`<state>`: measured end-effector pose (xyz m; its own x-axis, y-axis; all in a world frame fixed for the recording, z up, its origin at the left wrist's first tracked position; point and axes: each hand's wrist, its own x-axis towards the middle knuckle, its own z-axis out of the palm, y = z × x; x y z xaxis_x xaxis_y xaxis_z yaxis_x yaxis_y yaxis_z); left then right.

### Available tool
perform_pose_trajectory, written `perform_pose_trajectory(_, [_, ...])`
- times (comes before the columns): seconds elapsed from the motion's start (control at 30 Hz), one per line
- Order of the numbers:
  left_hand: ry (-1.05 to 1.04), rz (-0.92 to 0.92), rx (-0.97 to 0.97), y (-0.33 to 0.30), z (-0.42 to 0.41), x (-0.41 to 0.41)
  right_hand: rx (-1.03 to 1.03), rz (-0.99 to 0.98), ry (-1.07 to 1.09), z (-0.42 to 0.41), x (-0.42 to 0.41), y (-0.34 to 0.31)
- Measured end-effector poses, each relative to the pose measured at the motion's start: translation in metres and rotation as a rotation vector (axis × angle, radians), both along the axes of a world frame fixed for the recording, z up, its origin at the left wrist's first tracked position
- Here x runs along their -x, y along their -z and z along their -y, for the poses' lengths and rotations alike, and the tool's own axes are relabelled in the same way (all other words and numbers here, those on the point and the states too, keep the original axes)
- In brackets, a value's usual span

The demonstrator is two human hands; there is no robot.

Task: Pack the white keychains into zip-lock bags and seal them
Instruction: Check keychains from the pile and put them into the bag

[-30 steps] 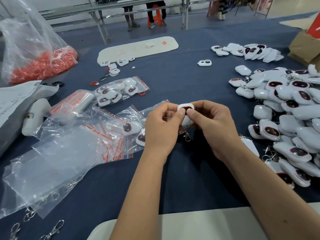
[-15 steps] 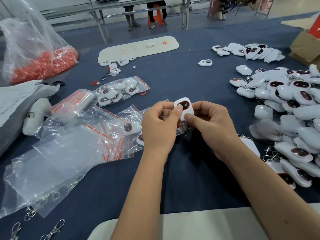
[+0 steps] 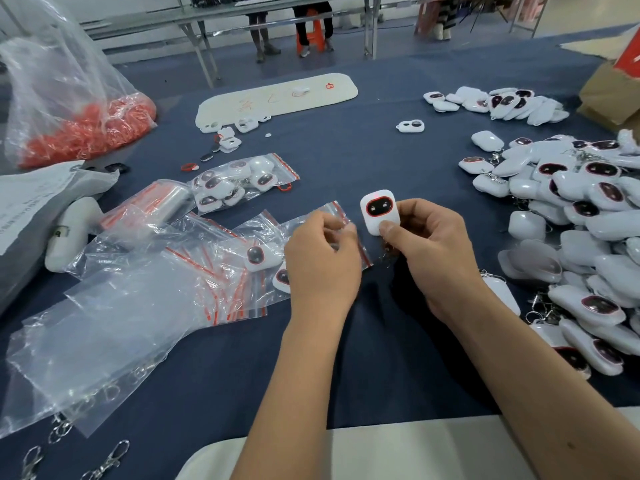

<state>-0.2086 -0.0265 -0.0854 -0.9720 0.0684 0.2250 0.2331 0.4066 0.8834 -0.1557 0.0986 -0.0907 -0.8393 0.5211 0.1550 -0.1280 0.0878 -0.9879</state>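
Note:
My right hand (image 3: 434,251) pinches a white keychain (image 3: 380,213) with a dark, red-rimmed face, holding it upright above the blue tablecloth. My left hand (image 3: 322,261) has let go of it and hovers just to its left with curled fingers over a clear zip-lock bag (image 3: 341,216) with a red seal strip; whether it pinches the bag I cannot tell. A filled zip-lock bag (image 3: 242,180) of keychains lies further back. Two keychains (image 3: 258,258) sit among the loose bags on the left.
A big heap of white keychains (image 3: 581,216) covers the right side, a smaller heap (image 3: 498,103) behind it. Empty bags (image 3: 114,317) spread at left, metal clasps (image 3: 104,462) near the front edge. A sack of red rings (image 3: 79,133) stands far left; a cardboard box (image 3: 613,95) far right.
The keychain has turned face-up and risen. My left hand has come off it and shifted left over the zip-lock bag; my right hand alone holds it now.

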Motion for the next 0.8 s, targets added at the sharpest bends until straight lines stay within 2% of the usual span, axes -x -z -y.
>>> perform_pose_trajectory(0.17, [-0.113, 0.010, 0.200, 0.0001, 0.0026, -0.0031, 0.009, 0.004, 0.019, -0.0017, 0.0013, 0.0022])
perform_pose_trajectory(0.3, [-0.123, 0.012, 0.277, -0.0027, 0.0044, -0.0041, 0.010, 0.024, 0.038, -0.0015, 0.0022, 0.0026])
perform_pose_trajectory(0.63, [-0.077, 0.039, 0.145, -0.0055, 0.0071, -0.0034, -0.041, -0.010, -0.018, 0.0038, 0.0003, -0.0009])
perform_pose_trajectory(0.8, [-0.028, -0.031, 0.081, -0.0057, 0.0042, -0.0042, -0.154, 0.032, 0.007, 0.0066, 0.0002, -0.0021])
